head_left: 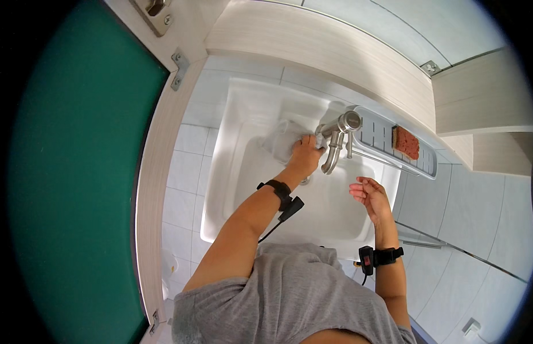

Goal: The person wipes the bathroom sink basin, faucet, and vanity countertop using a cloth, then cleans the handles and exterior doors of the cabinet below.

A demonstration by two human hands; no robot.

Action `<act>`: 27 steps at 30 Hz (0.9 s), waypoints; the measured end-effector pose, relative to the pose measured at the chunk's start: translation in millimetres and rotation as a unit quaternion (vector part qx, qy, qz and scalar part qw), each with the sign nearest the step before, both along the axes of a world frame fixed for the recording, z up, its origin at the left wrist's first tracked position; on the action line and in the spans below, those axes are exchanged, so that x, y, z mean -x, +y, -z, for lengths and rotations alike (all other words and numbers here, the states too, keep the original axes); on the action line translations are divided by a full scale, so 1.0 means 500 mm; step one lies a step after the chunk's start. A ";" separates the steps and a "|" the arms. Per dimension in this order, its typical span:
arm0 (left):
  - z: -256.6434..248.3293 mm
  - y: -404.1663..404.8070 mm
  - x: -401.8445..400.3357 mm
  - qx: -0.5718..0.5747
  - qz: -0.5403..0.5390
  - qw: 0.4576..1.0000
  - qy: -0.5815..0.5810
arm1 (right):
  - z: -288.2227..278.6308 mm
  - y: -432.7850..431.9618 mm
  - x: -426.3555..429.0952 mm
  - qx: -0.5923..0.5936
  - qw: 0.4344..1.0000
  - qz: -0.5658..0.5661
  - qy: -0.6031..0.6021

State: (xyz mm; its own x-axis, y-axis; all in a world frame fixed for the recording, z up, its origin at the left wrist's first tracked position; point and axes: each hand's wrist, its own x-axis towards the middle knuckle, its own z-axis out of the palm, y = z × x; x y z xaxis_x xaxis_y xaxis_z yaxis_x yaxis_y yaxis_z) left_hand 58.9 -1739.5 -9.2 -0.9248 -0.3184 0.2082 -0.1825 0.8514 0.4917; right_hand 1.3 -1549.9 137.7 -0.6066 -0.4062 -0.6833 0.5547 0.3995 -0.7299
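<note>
My left hand (307, 154) grips a crumpled, thin pale-grey cloth (280, 139) at the back of the white sink (245, 180). The cloth touches the base of the brushed-metal faucet (335, 146), and part of it spreads left over the sink's back ledge. The faucet's curved spout points toward me, just right of that hand. Over the basin's right side hovers my right hand (372, 195), with loosely bent fingers and nothing in it. Part of the metal drain (305, 181) shows beside my left wrist.
A grey slotted tray (376, 135) behind the faucet carries a red-brown sponge (406, 143). Above it runs a pale wood-look cabinet (318, 38). A green-panelled door (81, 172) stands along the left. Straps on my forearms hold black devices (366, 260) with cables.
</note>
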 end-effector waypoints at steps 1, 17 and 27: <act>-0.003 0.004 -0.001 -0.016 0.015 1.000 -0.018 | 0.001 0.002 -0.001 -0.005 1.000 0.005 -0.001; -0.019 -0.116 -0.023 0.035 -0.122 0.986 -0.108 | -0.007 0.037 -0.012 -0.010 1.000 0.011 0.013; -0.001 -0.181 -0.161 0.154 -0.195 0.961 -0.120 | -0.013 0.075 -0.011 0.014 0.999 0.010 0.034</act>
State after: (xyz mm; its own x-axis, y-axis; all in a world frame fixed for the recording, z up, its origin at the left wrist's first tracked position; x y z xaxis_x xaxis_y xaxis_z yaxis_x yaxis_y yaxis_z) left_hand 139.5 -1830.1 -8.9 -0.7807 -0.6083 0.1428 -0.5943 0.7935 0.1311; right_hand 7.0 -1512.6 144.1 -0.6593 -0.4121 -0.6289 0.5113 0.3676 -0.7768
